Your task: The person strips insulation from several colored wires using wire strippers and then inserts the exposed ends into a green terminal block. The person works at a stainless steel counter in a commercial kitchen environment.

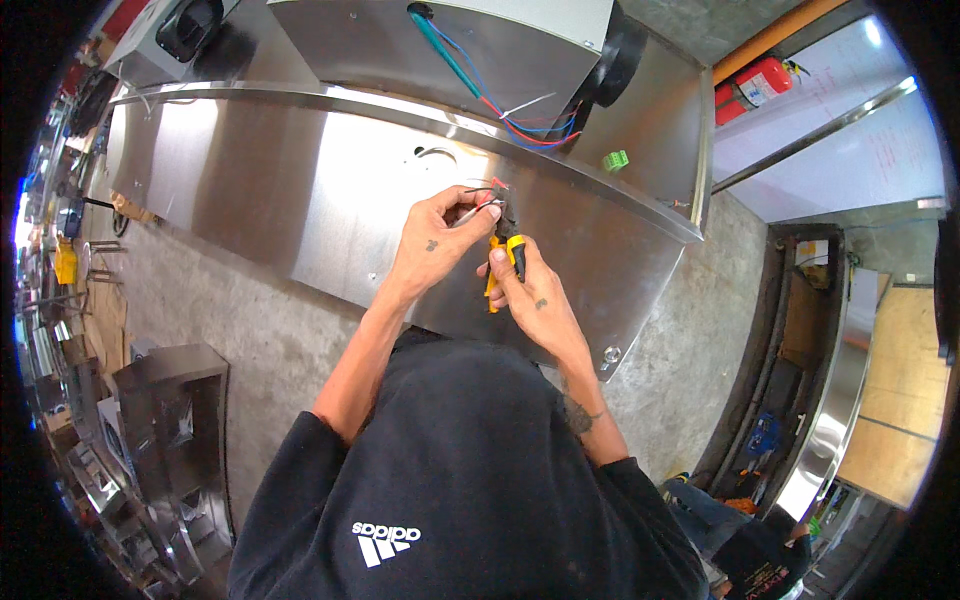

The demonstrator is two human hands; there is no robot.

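Note:
My left hand (pixel 432 238) pinches some thin red and black wires (pixel 487 198), whose ends lie near its fingertips. In my right hand (pixel 535 298) is a pair of pliers with yellow-and-black handles (pixel 493 282). The dark jaws of the pliers reach up to the wires, right beside my left fingertips. Whether the jaws close on a wire is too small to tell. Both hands are above a shiny metal panel (pixel 270 210). Beyond it, a green sleeved cable (pixel 445 55) with loose red and blue wires hangs from a metal box.
The metal box (pixel 450 45) and a raised panel edge lie just past my hands. A small green terminal block (pixel 615 160) sits to the right. A red fire extinguisher (pixel 752 88) is at far right. Another person (pixel 750 545) is at lower right; metal cabinets (pixel 175 400) stand left.

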